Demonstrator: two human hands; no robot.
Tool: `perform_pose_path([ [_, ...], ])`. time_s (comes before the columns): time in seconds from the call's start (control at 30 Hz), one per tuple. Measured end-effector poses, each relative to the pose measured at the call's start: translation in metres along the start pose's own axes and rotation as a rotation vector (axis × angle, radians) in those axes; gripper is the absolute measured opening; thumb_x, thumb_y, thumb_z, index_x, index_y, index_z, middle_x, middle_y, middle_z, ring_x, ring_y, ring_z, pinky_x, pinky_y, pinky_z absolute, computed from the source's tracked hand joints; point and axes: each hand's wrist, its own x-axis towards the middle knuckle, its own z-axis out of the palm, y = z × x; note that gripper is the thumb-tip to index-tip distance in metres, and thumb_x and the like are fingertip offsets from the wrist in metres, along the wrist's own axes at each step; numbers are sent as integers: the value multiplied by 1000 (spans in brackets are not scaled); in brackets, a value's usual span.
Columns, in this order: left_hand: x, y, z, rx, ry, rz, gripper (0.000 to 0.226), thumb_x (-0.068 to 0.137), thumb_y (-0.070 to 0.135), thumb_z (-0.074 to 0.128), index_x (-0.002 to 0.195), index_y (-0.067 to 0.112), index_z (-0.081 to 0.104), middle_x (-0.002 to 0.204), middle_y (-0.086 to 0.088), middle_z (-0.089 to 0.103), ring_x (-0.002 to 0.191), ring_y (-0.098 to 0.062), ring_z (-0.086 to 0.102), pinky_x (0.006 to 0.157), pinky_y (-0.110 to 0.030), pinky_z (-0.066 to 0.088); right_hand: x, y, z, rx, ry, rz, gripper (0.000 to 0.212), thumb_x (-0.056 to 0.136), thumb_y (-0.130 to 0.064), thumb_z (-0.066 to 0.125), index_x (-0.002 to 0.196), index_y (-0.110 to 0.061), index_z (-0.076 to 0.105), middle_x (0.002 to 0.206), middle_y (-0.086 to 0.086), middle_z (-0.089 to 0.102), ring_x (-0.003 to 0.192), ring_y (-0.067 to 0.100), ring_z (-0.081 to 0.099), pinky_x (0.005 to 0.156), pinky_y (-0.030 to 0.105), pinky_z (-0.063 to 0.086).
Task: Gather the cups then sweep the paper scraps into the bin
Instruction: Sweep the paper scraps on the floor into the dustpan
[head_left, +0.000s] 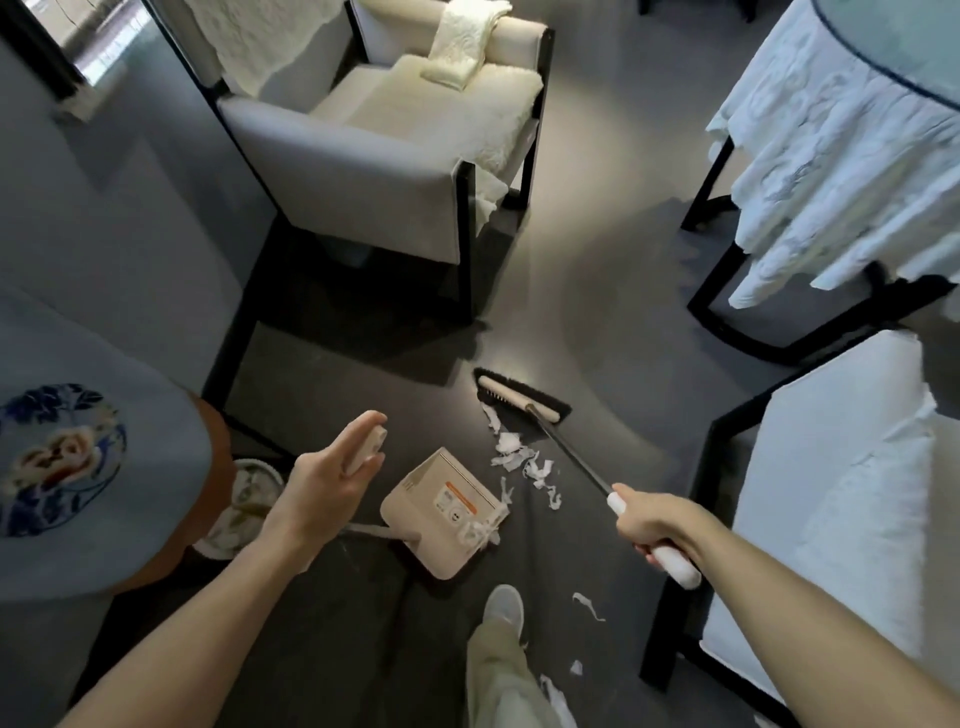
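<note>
My right hand (655, 530) grips the white end of a broom handle. The black broom head (522, 399) rests on the dark floor, just beyond a cluster of white paper scraps (522, 460). A beige dustpan (441, 512) sits on the floor left of that cluster, with a few scraps at its lip. My left hand (327, 483) hovers above it and pinches the beige top of the dustpan handle (371, 441) between thumb and nearly straight fingers. A white bin (244, 501) with rubbish in it stands on the floor at the left. No cups are in view.
A round table with a blue embroidered cloth (78, 467) overhangs the bin. An armchair (389, 156) stands ahead, a white-cushioned chair (831, 493) at the right, and a draped table (857, 130) behind it. Loose scraps (588, 605) lie near my shoe (504, 608).
</note>
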Motion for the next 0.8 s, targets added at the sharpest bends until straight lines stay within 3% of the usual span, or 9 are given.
perform_pose_path([
  [0.17, -77, -25, -2, 23, -15, 75, 44, 93, 20, 55, 134, 31, 45, 85, 6, 58, 62, -2, 53, 55, -15, 41, -58, 43, 89, 42, -23, 5, 84, 83, -1, 38, 150, -42, 9, 97, 9, 59, 58, 13, 48, 52, 23, 43],
  [0.3, -146, -47, -14, 56, 43, 53, 41, 94, 27, 54, 131, 40, 43, 85, 9, 56, 64, -3, 51, 57, -20, 43, -107, 74, 162, 68, -108, 19, 81, 83, 0, 40, 148, -41, 16, 85, 9, 52, 56, 12, 45, 54, 24, 41],
  [0.4, -191, -61, -26, 44, 69, 25, 43, 94, 28, 54, 134, 38, 43, 102, 15, 56, 86, -3, 56, 72, -18, 45, -144, 90, 197, 113, -166, 35, 81, 80, 0, 44, 147, -41, 23, 79, 9, 53, 59, 13, 45, 58, 25, 40],
  [0.57, -249, -76, -49, 7, 124, -9, 42, 92, 25, 57, 130, 40, 45, 104, 14, 49, 94, -2, 49, 80, -23, 42, -185, 98, 181, 333, -296, 25, 65, 86, 8, 41, 137, -32, 38, 43, -1, 37, 33, 6, 33, 36, 12, 29],
  [0.73, -302, -83, -63, 27, 172, -47, 42, 92, 26, 56, 132, 37, 47, 108, 4, 58, 91, -7, 57, 76, -26, 46, -199, 85, 170, 227, -243, -33, 62, 83, 8, 45, 130, -33, 44, 47, 0, 42, 34, 6, 35, 34, 13, 31],
  [0.8, -324, -83, -67, 13, 187, -102, 42, 93, 25, 57, 131, 37, 47, 109, 1, 60, 84, -3, 58, 71, -22, 46, -196, 81, 174, 163, -194, -59, 59, 81, 7, 46, 127, -29, 48, 51, 0, 42, 38, 7, 36, 37, 15, 32],
])
